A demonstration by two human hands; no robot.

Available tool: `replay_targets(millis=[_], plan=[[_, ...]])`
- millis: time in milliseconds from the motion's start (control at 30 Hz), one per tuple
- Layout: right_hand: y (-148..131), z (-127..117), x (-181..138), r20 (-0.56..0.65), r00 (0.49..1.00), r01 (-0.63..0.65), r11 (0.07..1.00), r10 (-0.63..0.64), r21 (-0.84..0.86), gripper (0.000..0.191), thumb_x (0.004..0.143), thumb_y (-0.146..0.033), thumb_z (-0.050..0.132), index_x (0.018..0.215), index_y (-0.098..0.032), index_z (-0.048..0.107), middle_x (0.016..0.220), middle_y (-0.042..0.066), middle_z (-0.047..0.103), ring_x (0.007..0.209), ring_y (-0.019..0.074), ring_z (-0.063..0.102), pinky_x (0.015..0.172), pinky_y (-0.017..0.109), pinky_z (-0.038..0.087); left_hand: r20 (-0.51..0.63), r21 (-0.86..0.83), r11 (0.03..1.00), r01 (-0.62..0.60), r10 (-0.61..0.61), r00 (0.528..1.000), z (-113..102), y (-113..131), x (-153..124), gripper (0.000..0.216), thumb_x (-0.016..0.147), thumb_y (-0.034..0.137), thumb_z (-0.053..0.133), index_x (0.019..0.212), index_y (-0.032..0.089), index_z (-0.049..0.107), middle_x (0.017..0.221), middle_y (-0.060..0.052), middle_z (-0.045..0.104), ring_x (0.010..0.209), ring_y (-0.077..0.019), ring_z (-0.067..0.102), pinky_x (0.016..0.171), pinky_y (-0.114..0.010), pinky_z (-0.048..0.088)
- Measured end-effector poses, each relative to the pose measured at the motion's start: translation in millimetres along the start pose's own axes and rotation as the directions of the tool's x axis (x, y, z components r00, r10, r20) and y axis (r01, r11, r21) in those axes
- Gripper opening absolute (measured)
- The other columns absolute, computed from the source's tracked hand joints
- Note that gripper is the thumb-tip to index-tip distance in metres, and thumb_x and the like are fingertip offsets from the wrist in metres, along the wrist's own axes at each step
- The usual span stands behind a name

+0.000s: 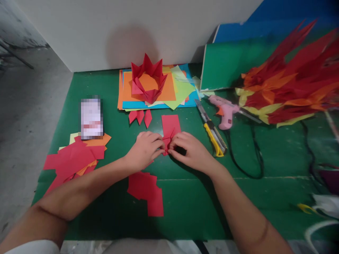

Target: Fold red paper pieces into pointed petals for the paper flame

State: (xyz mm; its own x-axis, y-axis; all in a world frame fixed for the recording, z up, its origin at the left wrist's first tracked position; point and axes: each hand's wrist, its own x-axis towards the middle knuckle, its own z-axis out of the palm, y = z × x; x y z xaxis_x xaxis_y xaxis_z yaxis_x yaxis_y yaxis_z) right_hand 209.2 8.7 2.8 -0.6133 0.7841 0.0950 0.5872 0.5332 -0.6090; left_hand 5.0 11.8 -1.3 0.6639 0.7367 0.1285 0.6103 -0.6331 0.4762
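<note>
Between my two hands is a small folded piece of red paper (166, 144). The fingertips of my left hand (147, 150) pinch its left side, and those of my right hand (189, 150) pinch its right side. Just beyond it a flat red paper rectangle (171, 123) lies on the green table. Several small folded red pieces (140, 117) sit to the upper left of my hands. Nearer to me, overlapping red paper pieces (148, 192) lie flat. Behind, a ring of pointed red folded paper (136, 90) rests on a stack of coloured sheets (127, 95).
A yellow utility knife (213, 135) and a pink glue gun (226, 109) with a black cord lie to the right. Red, orange and yellow paper petals (280, 84) fill the far right. A phone (91, 118) stands left, above a pile of red and orange paper (76, 157).
</note>
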Motion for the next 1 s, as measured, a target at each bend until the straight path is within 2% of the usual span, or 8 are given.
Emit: replay_targets(millis=[600, 800, 1000], plan=[[0.6, 0.7, 0.4, 0.005, 1.0, -0.004, 1.0, 0.004, -0.002, 0.012, 0.087, -0.022, 0.051, 0.076, -0.019, 0.052, 0.078, 0.004, 0.055, 0.077, 0.018, 0.049, 0.073, 0.033, 0.037, -0.013, -0.036, 0.998, 0.044, -0.044, 0.999, -0.7, 4.7, -4.6, 0.011, 0.088, 0.028, 0.059, 0.091, 0.018, 0.061, 0.104, -0.004, 0.061, 0.098, -0.02, 0.052, 0.087, -0.036, 0.032], [-1.5, 0.4, 1.0, 0.005, 1.0, -0.019, 1.0, 0.019, -0.008, 0.011, 0.086, -0.021, 0.051, 0.076, -0.019, 0.053, 0.078, 0.004, 0.056, 0.076, 0.018, 0.049, 0.072, 0.033, 0.037, -0.034, -0.036, 0.998, 0.046, -0.047, 0.998, -0.1, 4.3, -5.5, 0.012, 0.092, 0.023, 0.051, 0.091, 0.019, 0.062, 0.105, -0.003, 0.062, 0.098, -0.0189, 0.052, 0.089, -0.037, 0.031], [-1.2, 0.2, 0.6, 0.004, 1.0, -0.017, 1.0, 0.017, 0.001, 0.012, 0.087, -0.022, 0.051, 0.076, -0.02, 0.052, 0.078, 0.004, 0.056, 0.076, 0.0182, 0.049, 0.072, 0.033, 0.037, -0.05, -0.056, 0.998, 0.04, -0.042, 0.998, 1.0, 2.1, -4.6, 0.01, 0.091, 0.024, 0.054, 0.092, 0.019, 0.063, 0.104, -0.002, 0.064, 0.096, -0.0187, 0.054, 0.088, -0.036, 0.031]])
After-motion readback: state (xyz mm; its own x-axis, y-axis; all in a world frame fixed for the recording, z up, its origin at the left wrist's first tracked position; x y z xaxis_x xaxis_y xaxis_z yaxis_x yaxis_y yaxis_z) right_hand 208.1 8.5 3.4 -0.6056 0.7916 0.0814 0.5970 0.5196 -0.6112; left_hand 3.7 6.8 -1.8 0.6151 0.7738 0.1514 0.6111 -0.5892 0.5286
